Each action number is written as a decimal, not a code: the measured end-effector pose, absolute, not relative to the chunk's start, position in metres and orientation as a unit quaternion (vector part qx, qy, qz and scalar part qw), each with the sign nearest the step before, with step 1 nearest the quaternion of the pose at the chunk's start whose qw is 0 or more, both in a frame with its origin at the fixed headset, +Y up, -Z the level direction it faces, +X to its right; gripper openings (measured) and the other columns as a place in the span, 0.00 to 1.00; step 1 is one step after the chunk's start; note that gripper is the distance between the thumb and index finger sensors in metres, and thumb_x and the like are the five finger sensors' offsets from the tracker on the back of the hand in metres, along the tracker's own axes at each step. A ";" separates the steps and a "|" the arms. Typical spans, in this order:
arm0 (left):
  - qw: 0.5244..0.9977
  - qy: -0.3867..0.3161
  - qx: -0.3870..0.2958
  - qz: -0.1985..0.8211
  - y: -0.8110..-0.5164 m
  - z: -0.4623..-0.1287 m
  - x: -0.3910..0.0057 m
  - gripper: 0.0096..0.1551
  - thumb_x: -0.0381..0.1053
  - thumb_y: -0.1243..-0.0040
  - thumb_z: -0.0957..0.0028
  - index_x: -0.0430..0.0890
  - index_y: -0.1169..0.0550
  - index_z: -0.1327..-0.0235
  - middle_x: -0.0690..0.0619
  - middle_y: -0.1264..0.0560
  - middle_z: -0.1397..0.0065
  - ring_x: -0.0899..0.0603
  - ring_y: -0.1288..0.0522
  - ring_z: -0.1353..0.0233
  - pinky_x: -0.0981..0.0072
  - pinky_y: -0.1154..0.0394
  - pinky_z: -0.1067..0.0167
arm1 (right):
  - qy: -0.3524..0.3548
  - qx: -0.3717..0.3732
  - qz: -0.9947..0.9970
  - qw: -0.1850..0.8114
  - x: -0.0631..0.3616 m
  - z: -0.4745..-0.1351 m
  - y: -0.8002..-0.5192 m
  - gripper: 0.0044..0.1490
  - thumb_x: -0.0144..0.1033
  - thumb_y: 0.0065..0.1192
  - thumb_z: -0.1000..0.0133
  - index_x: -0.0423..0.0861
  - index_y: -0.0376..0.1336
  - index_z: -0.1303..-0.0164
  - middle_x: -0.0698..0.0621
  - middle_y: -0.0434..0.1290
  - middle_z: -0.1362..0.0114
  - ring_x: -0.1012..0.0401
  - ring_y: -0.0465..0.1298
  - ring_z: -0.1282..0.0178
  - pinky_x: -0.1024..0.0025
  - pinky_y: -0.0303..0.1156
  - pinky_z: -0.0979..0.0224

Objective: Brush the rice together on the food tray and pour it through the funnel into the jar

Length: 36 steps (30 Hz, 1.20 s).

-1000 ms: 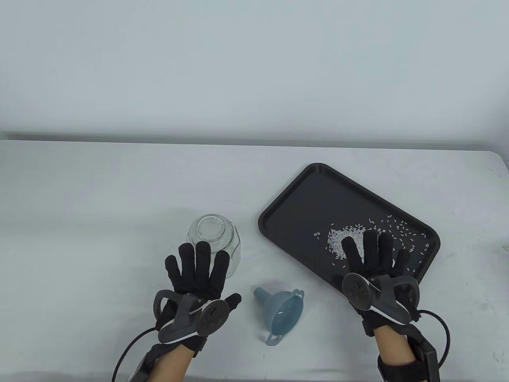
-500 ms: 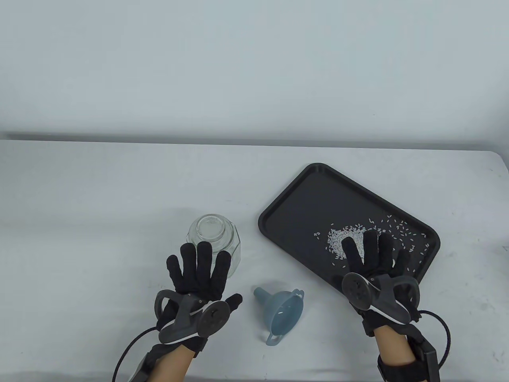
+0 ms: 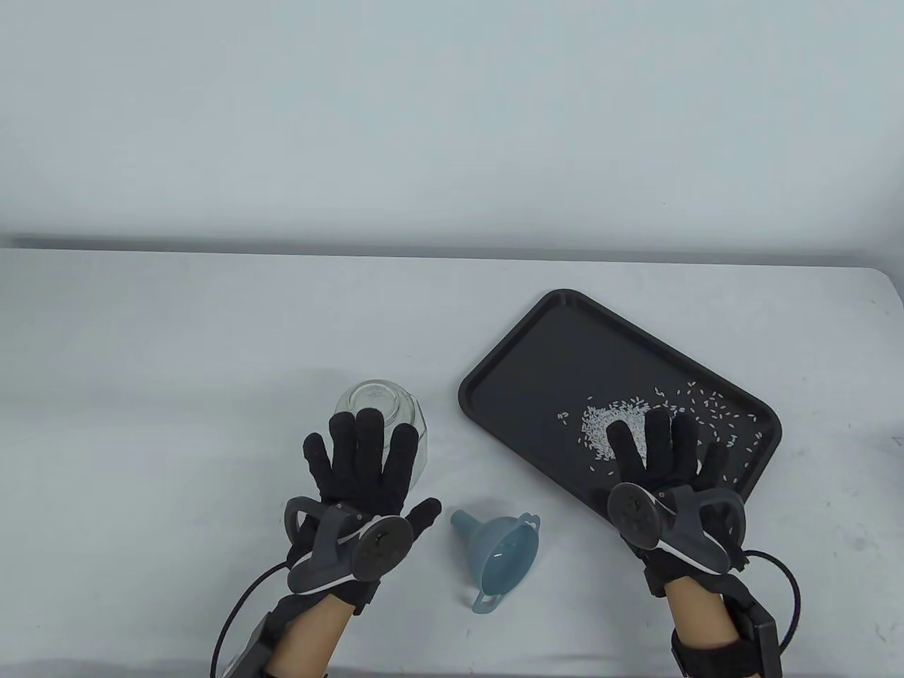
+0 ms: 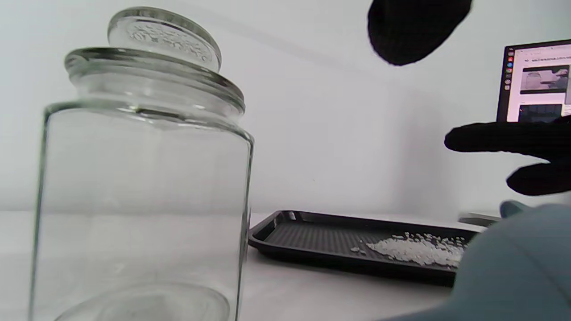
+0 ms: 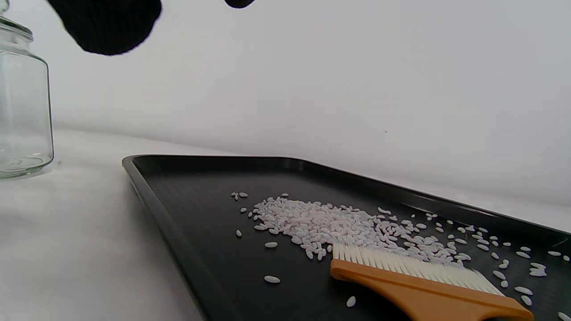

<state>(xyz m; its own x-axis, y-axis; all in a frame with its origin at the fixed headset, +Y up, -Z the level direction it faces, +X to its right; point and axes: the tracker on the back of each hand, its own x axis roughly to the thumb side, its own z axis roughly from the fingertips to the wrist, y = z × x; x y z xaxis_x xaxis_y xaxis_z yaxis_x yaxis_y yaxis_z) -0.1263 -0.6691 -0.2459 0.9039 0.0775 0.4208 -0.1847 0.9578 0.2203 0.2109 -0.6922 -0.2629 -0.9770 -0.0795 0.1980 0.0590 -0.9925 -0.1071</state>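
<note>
On a white table (image 3: 176,339), rice (image 5: 325,225) is seen heaped on a black tray (image 3: 508,367) beside a brush (image 5: 424,285), beneath the spread right hand (image 3: 664,459). Near the lidded jar (image 4: 138,178), the left hand (image 3: 364,466) is held flat and empty, a funnel (image 3: 501,558) lying alongside.

No legible text in any view. Jar lid (image 4: 165,35) carries embossed relief, too blurred to read. Laptop screen (image 4: 537,82), seen from the left wrist, shows window content, characters too small to make out.
</note>
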 end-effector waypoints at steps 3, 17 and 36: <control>0.971 -0.180 0.135 0.082 -0.657 -0.266 -0.131 0.56 0.64 0.52 0.41 0.35 0.60 0.17 0.19 0.64 0.19 0.07 0.63 0.23 0.09 0.70 0.42 | 0.049 -0.102 -0.993 0.036 0.211 -0.263 -0.692 0.54 0.62 0.46 0.45 0.45 0.34 0.19 0.28 0.31 0.17 0.23 0.35 0.21 0.18 0.31 0.38; 0.985 -0.089 0.076 0.126 -0.648 -0.322 -0.137 0.54 0.64 0.50 0.41 0.32 0.52 0.16 0.17 0.51 0.20 0.08 0.49 0.25 0.09 0.63 0.39 | 0.030 -0.103 -0.994 0.034 0.210 -0.264 -0.694 0.54 0.62 0.47 0.45 0.45 0.34 0.19 0.28 0.32 0.17 0.23 0.36 0.21 0.18 0.31 0.38; 0.989 -0.080 0.093 0.081 -0.657 -0.331 -0.135 0.47 0.59 0.48 0.42 0.32 0.43 0.19 0.20 0.37 0.28 0.15 0.33 0.35 0.17 0.47 0.35 | 0.014 -0.102 -0.994 0.034 0.209 -0.265 -0.695 0.54 0.61 0.47 0.44 0.45 0.34 0.19 0.28 0.33 0.17 0.23 0.37 0.21 0.18 0.32 0.38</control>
